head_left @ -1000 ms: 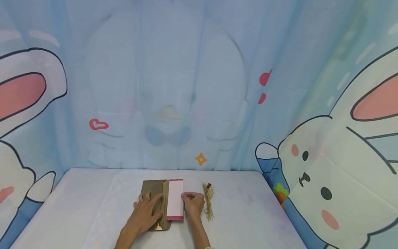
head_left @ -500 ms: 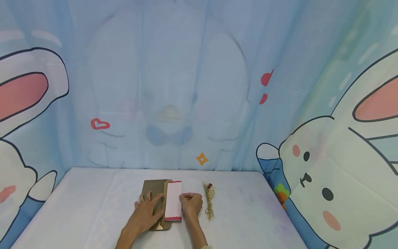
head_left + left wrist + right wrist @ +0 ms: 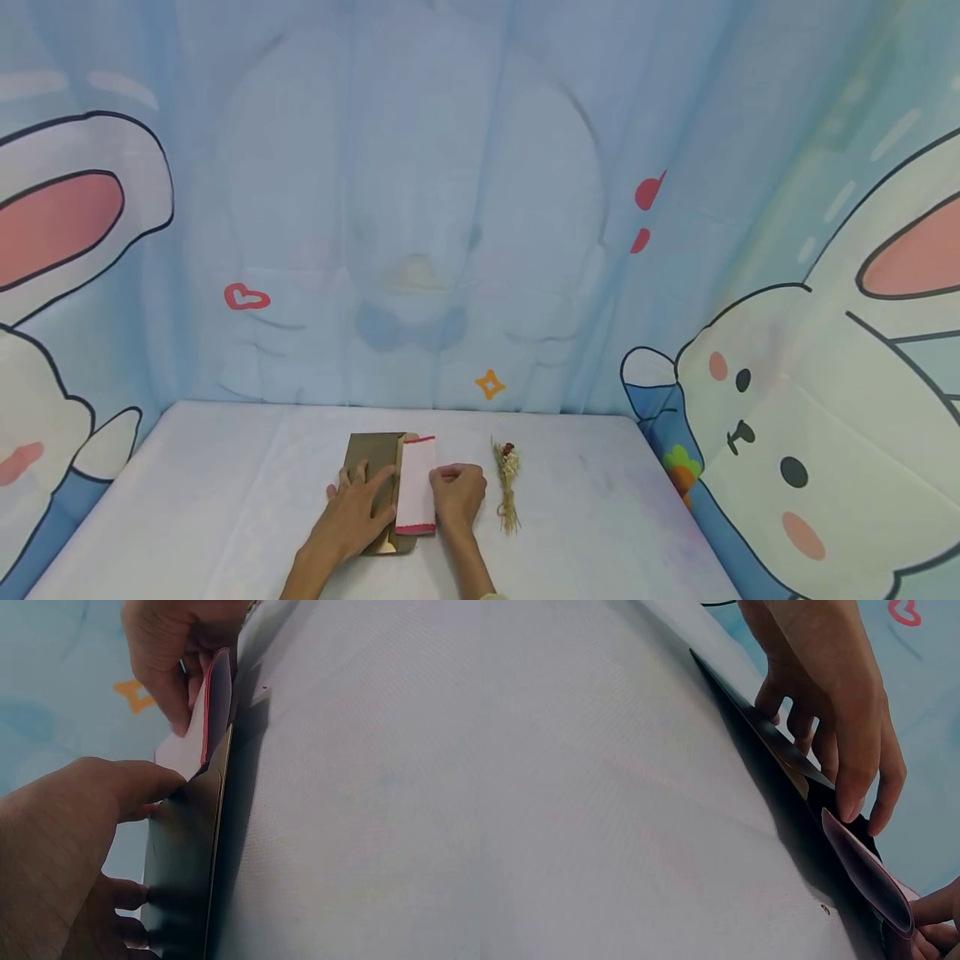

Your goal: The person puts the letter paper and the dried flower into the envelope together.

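A gold-brown envelope lies on the table with its opening to the right. My left hand rests on it with spread fingers, thumb near the opening, as the left wrist view also shows. A folded sheet of pale pink paper with red edges has its left side at the envelope's opening; how far it reaches inside is hidden. Its right edge is pinched between the thumb and fingers of my right hand. In the right wrist view the folded paper bulges open at its near end.
A small bunch of dried flowers lies to the right of my right hand. The table has a white cloth. Behind it hangs a blue curtain printed with cartoon rabbits.
The right hand and the folded paper have shifted slightly left, so the paper covers more of the envelope's right side. My left hand stays in place on the envelope.
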Demonstrator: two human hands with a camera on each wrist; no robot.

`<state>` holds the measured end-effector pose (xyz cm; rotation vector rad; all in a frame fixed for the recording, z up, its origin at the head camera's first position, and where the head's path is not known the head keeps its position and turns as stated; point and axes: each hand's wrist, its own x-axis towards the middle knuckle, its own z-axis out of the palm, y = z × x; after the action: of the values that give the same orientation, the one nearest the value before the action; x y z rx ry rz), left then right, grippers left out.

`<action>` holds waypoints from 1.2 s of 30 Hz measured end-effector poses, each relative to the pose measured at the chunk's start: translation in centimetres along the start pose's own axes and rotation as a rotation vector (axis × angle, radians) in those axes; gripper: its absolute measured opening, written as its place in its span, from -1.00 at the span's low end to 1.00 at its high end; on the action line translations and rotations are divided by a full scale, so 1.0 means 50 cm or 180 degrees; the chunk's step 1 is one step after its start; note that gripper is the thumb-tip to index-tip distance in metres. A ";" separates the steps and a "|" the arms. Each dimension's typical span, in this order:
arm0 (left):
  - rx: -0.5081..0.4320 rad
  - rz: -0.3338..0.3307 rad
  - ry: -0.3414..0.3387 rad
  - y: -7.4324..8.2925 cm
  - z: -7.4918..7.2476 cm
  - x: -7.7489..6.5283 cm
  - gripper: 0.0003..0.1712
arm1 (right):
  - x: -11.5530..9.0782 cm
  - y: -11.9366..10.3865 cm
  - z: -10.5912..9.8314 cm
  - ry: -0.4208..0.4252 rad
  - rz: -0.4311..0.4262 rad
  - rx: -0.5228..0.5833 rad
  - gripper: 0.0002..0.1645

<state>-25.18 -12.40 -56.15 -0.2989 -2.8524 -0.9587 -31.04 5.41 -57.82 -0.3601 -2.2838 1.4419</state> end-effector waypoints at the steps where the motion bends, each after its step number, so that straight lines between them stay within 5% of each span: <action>1: -0.0006 0.0000 0.0001 0.000 -0.001 0.000 -0.29 | -0.001 -0.002 0.000 -0.0006 -0.0010 -0.0008 -0.84; 36: -0.0018 -0.0058 0.0004 -0.005 0.008 0.007 -0.29 | -0.036 -0.051 0.037 0.0058 -0.0457 -0.0327 -0.80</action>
<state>-25.61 -12.31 -56.58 -0.2729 -2.8565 -0.9701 -30.32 2.07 -56.60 -0.2329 -2.3236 1.2498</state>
